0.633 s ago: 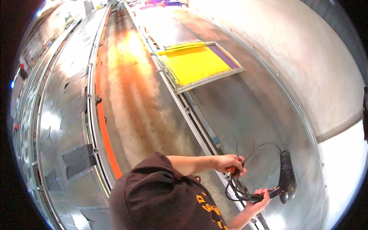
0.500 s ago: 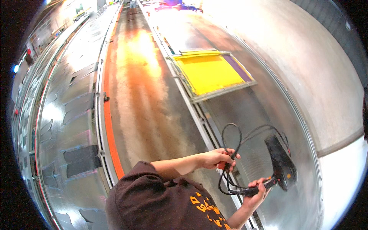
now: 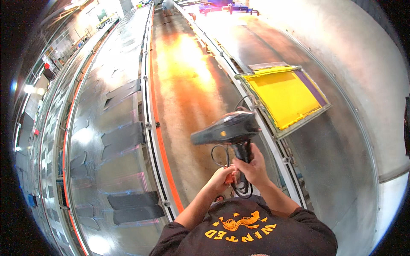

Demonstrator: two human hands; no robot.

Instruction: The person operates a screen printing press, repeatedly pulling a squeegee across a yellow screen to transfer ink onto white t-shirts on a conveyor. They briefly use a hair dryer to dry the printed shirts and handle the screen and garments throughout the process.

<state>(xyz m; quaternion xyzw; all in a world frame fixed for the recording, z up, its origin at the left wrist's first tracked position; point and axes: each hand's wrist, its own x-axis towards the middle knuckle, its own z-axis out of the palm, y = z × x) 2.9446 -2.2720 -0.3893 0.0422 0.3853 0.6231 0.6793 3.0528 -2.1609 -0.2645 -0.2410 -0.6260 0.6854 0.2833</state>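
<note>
In the head view my right hand [image 3: 253, 168] grips the handle of a black hair dryer [image 3: 226, 128], held upright with its nozzle pointing left over the aisle. My left hand [image 3: 223, 177] is closed on the dryer's looped black cable [image 3: 218, 158] and an orange piece [image 3: 229, 179], just below and left of the dryer. Beyond the dryer, to the right, a framed printing screen [image 3: 286, 98] coated in yellow, with a purple strip along its right side, lies on the right long metal table [image 3: 329, 158].
A second long table [image 3: 111, 179] with dark flat pieces runs along my left, edged by rails and an orange strip [image 3: 171, 190]. A concrete aisle [image 3: 183, 98] runs ahead, with a person [image 3: 168, 7] far down it. A pale curved surface [image 3: 363, 51] is at the right.
The dryer has been swung up and left from above the right table to in front of me, nozzle now leftward. Both hands moved with it. The yellow screen appears further right as the view shifts.
</note>
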